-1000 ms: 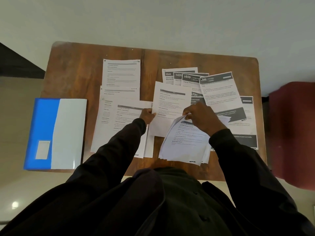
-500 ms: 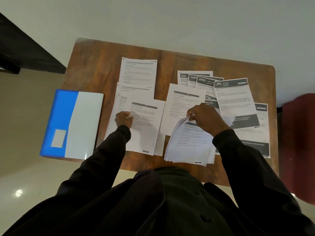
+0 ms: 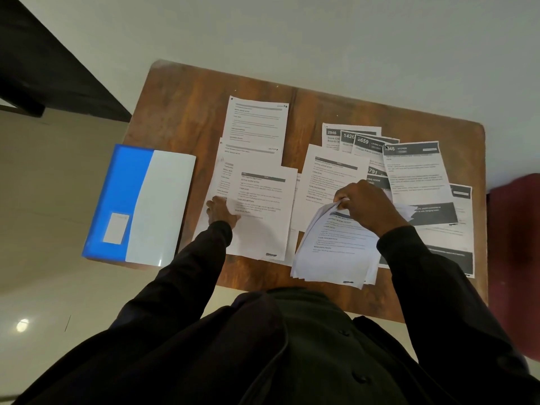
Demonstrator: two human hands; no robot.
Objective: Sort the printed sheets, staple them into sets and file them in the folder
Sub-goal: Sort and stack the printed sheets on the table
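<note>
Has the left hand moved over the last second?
Yes. The left hand went leftward across the front sheet, from its right edge to its left edge, nearer the blue folder.

Table is showing brown wood, visible grain, dull satin finish. Printed sheets around both hands are looking like thin matt white paper. Paper stack under the right hand is curling, limp. Folder left of the left hand is shining: glossy smooth plastic. Sleeves are reading as matt black cloth. Floor is reflecting a light, polished.
</note>
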